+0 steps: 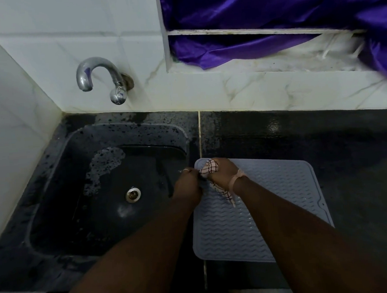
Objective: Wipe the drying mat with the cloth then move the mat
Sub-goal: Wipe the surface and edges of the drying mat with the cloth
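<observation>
A grey ribbed drying mat (282,208) lies flat on the dark counter to the right of the sink. A white cloth with a dark check pattern (209,168) is bunched over the mat's far left corner. My right hand (223,170) grips the bunched cloth from above, and a loose end of it hangs below my wrist. At the sink's right rim, my left hand (188,183) has its fingers curled on the cloth's near edge. Both forearms cover the mat's left side.
A black sink (78,198) with a metal drain (133,194) and foam patches sits on the left. A chrome tap (100,77) sticks out of the white tiled wall. Purple fabric (270,10) hangs over a window ledge at the back right. Dark counter (323,134) lies beyond the mat.
</observation>
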`<state>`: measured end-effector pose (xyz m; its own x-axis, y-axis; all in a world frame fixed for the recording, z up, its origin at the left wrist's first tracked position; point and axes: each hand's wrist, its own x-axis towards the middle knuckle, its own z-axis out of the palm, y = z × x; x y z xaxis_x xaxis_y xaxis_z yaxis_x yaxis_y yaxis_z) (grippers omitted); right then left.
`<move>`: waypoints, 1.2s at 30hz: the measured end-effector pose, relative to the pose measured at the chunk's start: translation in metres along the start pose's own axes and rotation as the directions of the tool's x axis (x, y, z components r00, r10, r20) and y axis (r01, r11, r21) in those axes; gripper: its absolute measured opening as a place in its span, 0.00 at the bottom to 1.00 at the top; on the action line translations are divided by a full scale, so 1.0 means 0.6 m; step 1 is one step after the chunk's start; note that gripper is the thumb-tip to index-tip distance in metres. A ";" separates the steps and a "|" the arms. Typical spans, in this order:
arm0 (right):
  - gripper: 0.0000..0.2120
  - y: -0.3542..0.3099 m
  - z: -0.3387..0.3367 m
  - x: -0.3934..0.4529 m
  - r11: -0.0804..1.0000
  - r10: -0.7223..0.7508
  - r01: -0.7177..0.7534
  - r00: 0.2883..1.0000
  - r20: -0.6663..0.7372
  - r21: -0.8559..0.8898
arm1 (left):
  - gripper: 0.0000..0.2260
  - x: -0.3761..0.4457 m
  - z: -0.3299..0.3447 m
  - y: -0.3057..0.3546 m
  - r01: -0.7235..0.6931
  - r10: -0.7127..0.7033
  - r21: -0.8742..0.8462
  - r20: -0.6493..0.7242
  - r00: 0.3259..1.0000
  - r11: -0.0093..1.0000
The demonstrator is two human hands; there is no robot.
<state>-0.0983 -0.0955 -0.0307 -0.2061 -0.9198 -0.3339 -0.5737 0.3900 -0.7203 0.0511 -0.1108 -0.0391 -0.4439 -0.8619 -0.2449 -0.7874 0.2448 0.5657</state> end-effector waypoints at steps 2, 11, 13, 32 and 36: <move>0.14 0.004 -0.021 -0.009 0.981 0.082 -0.091 0.995 0.057 0.171 | 0.12 0.000 -0.003 0.004 0.016 -0.017 0.016 0.008 1.000 1.000; 0.09 0.206 -0.212 -0.119 0.914 0.375 -0.398 0.748 -0.547 0.081 | 0.28 0.017 0.026 0.056 -0.010 0.000 0.206 0.050 0.999 0.978; 0.13 0.250 -0.248 -0.146 0.848 0.474 -0.500 0.566 -0.674 0.177 | 0.32 0.019 0.040 0.063 -0.033 0.009 0.222 0.107 0.994 0.975; 0.05 0.046 0.029 -0.052 0.961 -0.059 -0.033 0.946 -0.319 -0.274 | 0.15 0.020 0.048 0.051 -0.124 0.134 0.209 -0.034 0.990 0.970; 0.04 0.049 0.002 -0.044 0.999 -0.002 0.010 0.981 -0.192 0.040 | 0.23 0.028 0.026 0.045 -0.151 0.146 0.169 0.038 0.989 0.974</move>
<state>-0.1087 -0.0599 -0.0437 -0.3534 -0.9117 -0.2093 -0.5437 0.3823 -0.7471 0.0159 -0.1116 -0.0402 -0.5704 -0.7991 -0.1897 -0.7723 0.4432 0.4552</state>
